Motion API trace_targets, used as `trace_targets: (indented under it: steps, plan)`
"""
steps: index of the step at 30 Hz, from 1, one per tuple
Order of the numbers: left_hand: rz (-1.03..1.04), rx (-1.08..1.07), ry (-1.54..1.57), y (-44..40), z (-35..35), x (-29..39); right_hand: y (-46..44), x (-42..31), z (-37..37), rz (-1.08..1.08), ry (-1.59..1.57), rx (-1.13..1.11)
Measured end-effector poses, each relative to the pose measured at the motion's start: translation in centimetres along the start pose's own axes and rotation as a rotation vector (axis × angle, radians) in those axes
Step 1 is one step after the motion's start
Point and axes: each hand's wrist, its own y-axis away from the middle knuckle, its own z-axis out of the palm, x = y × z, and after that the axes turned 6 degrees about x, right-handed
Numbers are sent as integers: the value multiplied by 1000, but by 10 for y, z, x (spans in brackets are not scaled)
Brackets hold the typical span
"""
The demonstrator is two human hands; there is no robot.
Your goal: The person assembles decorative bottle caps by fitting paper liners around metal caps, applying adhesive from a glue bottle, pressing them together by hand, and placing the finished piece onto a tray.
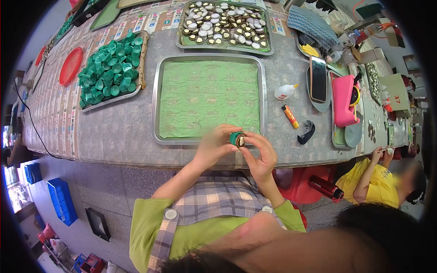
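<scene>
Your left hand (213, 148) pinches a green fluted cup (234, 138); your right hand (263, 157) pinches the dark-and-cream disc (241, 141) at its mouth, by the near rim of the green-lined tray (157, 100). Full seating: cannot be told. Remaining unpaired: heaped green cups (109, 68), piled discs (223, 26).

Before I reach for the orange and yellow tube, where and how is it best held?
I would grip the orange and yellow tube across its middle, with the right hand, once free, coming from above and pinching its long sides. It seems to lie flat, slim and straight, with bare table along both sides.
</scene>
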Motion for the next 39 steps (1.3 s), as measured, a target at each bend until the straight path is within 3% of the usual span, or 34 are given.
trace_targets:
  steps: [9,14,39]
  plan:
    - [0,-9,11,0,1,1,1,1,-1,23,-35,9]
    - [-9,-11,34,1,0,-3,0,-4,-2,-61,117,-19]
    - [-45,4,-35,0,-1,-2,-3,-3,-4,-244,296,-33]
